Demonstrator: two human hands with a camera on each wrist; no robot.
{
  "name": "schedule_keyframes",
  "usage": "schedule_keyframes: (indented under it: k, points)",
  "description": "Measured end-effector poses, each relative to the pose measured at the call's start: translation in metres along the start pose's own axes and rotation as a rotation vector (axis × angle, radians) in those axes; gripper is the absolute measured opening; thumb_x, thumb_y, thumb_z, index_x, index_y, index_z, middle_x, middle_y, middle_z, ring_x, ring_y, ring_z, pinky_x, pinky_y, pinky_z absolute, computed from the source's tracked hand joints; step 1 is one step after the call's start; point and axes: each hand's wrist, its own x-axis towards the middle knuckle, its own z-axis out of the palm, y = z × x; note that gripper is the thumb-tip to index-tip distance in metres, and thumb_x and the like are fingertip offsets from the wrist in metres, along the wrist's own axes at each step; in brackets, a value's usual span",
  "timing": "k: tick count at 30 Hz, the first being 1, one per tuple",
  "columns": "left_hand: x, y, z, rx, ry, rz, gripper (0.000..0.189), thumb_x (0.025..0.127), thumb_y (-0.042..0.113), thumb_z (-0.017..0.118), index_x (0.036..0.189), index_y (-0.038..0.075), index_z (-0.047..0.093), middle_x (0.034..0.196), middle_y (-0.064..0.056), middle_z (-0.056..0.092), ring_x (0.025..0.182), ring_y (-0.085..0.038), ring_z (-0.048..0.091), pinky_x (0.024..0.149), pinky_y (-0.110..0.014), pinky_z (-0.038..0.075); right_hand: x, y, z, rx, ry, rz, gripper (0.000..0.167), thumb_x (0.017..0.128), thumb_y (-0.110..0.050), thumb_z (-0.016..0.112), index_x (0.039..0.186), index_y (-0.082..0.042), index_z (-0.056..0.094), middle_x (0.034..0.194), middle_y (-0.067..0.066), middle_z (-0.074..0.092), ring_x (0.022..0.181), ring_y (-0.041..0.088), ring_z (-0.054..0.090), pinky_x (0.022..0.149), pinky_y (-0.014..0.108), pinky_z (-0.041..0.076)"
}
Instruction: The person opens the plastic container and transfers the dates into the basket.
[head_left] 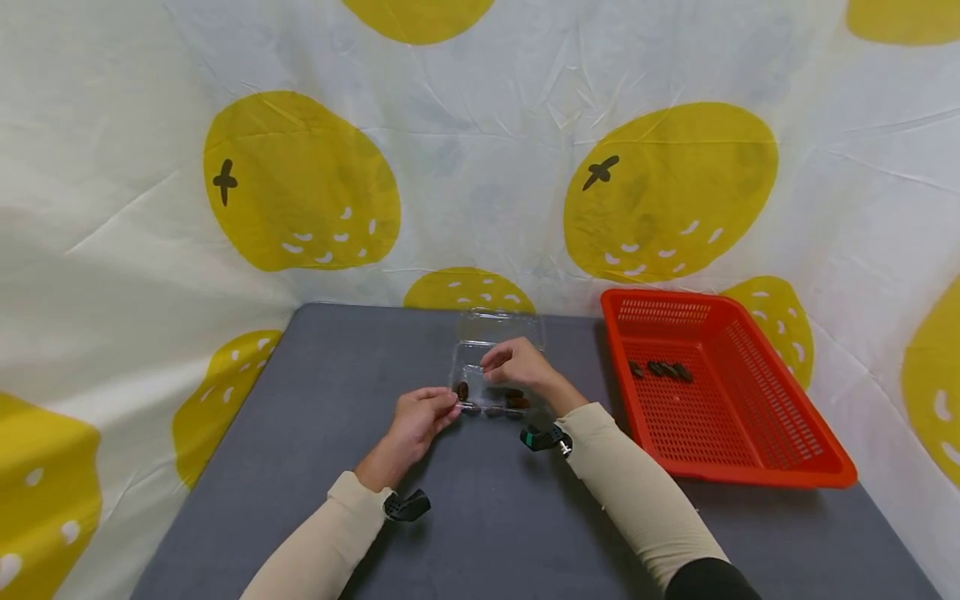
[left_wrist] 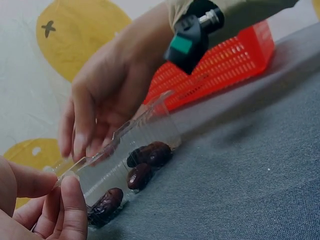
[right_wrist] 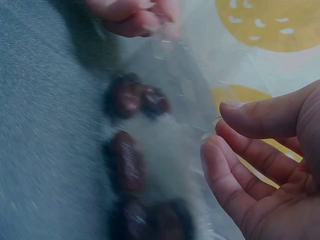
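A clear plastic clamshell box (head_left: 467, 360) stands on the table with its lid (head_left: 501, 327) raised at the back. Several dark brown dates (head_left: 516, 402) lie along its floor, shown closer as wrinkled dates (right_wrist: 129, 162) in the right wrist view. My left hand (head_left: 420, 421) pinches the near left corner of the box rim between thumb and fingers. Over the box hovers my right hand (head_left: 521, 365), fingers loosely bent. In the right wrist view its thumb (right_wrist: 265, 114) comes close to the index finger, and no date shows between them.
To the right, a red perforated plastic basket (head_left: 750, 477) holds a few more dates (head_left: 670, 371) near its left side. Both sit on a grey tabletop (head_left: 337, 358). A white curtain with yellow fruit prints (head_left: 480, 208) hangs behind the table.
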Motion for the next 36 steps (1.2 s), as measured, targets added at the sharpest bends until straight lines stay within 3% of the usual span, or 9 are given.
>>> schedule_keyframes:
  k: [7,12,17,36]
  points:
    - [-0.001,0.0,0.003,0.007,0.002,0.014,0.031,0.095,-0.008,0.066,0.123,-0.019,0.058,0.087,-0.008,0.071,0.074,-0.011,0.07,0.067,-0.021,0.063,0.008,0.01,0.027,-0.034,-0.04,-0.009,0.033,0.084,0.003,0.078,0.116,-0.001,0.077,0.112,0.016,0.079,0.098,0.023,0.075,0.08,0.029,0.061]
    - [-0.001,-0.002,0.005,0.001,-0.006,0.019,0.029,0.094,-0.009,0.067,0.12,-0.018,0.059,0.085,-0.006,0.071,0.073,-0.011,0.07,0.066,-0.021,0.063,0.013,0.014,0.037,-0.068,-0.076,-0.042,0.029,0.081,0.004,0.079,0.11,-0.002,0.079,0.103,0.015,0.08,0.088,0.016,0.073,0.075,0.024,0.057]
    - [0.001,-0.004,0.003,-0.007,0.002,0.02,0.027,0.094,-0.01,0.066,0.119,-0.017,0.059,0.083,-0.005,0.07,0.072,-0.01,0.069,0.066,-0.021,0.062,0.019,0.016,0.04,-0.141,-0.103,-0.057,0.022,0.081,0.001,0.081,0.103,-0.004,0.08,0.094,0.01,0.079,0.078,0.007,0.065,0.071,0.021,0.054]
    - [-0.001,-0.003,0.001,0.001,-0.002,0.028,0.027,0.094,-0.009,0.067,0.119,-0.017,0.06,0.084,-0.005,0.071,0.074,-0.011,0.07,0.068,-0.021,0.063,0.021,0.015,0.04,-0.213,-0.135,-0.095,0.019,0.081,-0.002,0.081,0.099,-0.005,0.077,0.088,0.006,0.075,0.076,0.009,0.062,0.07,0.022,0.053]
